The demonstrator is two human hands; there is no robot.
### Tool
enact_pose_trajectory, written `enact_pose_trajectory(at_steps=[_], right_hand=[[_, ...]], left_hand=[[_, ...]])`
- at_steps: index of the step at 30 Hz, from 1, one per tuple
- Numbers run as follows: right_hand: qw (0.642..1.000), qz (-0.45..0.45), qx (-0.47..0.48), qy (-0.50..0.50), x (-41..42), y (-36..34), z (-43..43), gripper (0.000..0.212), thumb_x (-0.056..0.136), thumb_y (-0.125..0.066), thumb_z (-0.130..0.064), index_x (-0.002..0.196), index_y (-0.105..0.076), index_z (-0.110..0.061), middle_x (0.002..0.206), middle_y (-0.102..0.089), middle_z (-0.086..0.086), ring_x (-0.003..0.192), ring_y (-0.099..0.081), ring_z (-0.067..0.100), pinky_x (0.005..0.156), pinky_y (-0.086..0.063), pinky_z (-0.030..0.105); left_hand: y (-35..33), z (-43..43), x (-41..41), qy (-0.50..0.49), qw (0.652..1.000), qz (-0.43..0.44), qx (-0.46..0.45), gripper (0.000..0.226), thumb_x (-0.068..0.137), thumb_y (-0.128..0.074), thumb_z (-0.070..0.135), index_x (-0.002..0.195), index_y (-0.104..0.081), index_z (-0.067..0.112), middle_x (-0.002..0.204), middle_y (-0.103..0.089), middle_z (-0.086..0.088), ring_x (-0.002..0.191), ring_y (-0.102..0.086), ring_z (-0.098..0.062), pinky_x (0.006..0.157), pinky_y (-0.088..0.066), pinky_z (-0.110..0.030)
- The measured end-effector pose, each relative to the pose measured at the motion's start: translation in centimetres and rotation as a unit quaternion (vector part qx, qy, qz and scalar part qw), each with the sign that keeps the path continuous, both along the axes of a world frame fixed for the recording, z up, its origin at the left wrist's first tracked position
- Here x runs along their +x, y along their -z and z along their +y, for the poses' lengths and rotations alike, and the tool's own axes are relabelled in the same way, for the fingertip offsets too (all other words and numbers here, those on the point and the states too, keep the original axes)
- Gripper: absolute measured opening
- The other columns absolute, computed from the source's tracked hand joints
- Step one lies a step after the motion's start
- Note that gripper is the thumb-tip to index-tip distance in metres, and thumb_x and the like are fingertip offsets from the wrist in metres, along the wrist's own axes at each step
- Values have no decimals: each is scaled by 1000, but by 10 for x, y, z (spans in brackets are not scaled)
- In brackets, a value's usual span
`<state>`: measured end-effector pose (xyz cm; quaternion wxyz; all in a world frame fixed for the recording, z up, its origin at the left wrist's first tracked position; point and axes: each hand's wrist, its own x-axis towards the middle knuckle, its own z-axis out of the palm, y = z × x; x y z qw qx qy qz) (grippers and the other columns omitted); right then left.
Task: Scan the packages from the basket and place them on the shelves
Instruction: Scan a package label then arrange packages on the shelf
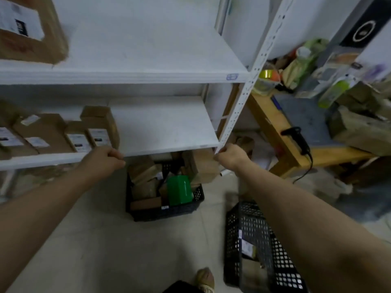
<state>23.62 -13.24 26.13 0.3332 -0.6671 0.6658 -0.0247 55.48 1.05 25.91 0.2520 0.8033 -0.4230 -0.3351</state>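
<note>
A black basket (165,212) on the floor holds several brown cardboard packages and a green box (179,191). Above it, the white shelf unit has a lower shelf (165,125) with several labelled brown packages (97,127) on its left part. My left hand (103,159) hangs in front of that shelf's edge with fingers curled and nothing in it. My right hand (229,155) is near the shelf's right post (239,106), fingers curled, holding nothing visible. A black barcode scanner (296,140) lies on the wooden table to the right.
The upper shelf (148,51) carries a large brown box (31,30) at far left. A second black basket (260,246) stands on the floor at lower right. The wooden table (273,123) is crowded with bags, tape and bottles. My foot (204,278) shows below.
</note>
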Motion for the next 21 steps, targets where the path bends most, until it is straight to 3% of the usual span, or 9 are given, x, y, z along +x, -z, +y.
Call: enact_pose_trajectory(at_steps=[4,7,9,11,13,15,17,19,21], right_hand=[[993,-3,83,87,-110,66,9,30,92,-68,-28,112,-65,-6,112,-67,12,105,-63,31,87,-53,37],[982,-19,148,115,-185,113,22,24,93,-65,-26,107,-66,-7,106,-67,8,97,-62,25,84,-51,34],[975,-9,178,131,-229,140,29,12,94,-63,-26,94,-63,-13,93,-60,5,86,-55,21,77,-44,30],[968,8,205,144,-267,163,34,24,93,-61,-27,73,-51,-18,77,-49,1,74,-48,19,74,-39,30],[962,19,228,147,-299,184,36,34,97,-60,-28,68,-42,-26,71,-41,-4,77,-45,19,75,-37,29],[959,28,243,146,-321,210,36,27,97,-61,-27,73,-49,-26,73,-48,-3,81,-49,21,78,-39,30],[956,35,251,147,-337,243,34,12,91,-67,-27,96,-66,-16,89,-64,5,88,-60,24,78,-45,30],[953,34,252,163,-350,287,31,31,86,-70,-29,113,-68,-12,104,-71,8,95,-67,25,79,-54,32],[951,32,253,176,-359,330,25,34,85,-70,-29,114,-64,-13,108,-70,6,94,-67,24,80,-58,35]], left_hand=[[54,-24,-98,3,996,51,72,11,89,-72,10,99,-66,12,102,-62,-5,90,-55,-18,75,-44,-32],[93,-48,-182,36,990,84,111,11,88,-74,9,95,-66,11,105,-63,-9,87,-57,-16,67,-45,-25],[121,-62,-237,65,984,100,134,13,86,-76,11,94,-66,12,103,-64,-7,94,-61,-21,77,-50,-29],[146,-71,-290,111,974,112,161,13,87,-76,16,97,-67,16,101,-64,-3,98,-61,-21,84,-48,-31],[175,-76,-335,172,961,118,183,9,89,-72,17,95,-65,20,99,-64,0,97,-61,-17,83,-49,-31],[208,-77,-370,221,948,111,201,14,91,-68,12,84,-61,22,89,-62,3,92,-60,-17,79,-48,-28],[243,-77,-394,258,936,94,219,20,90,-67,10,77,-58,22,80,-58,6,88,-59,-16,68,-42,-18],[280,-81,-406,288,924,72,242,20,89,-67,14,76,-57,25,79,-57,9,86,-58,-13,59,-38,-11],[321,-87,-411,303,913,59,266,18,89,-67,17,78,-57,28,85,-59,8,87,-60,-14,63,-42,-17]])
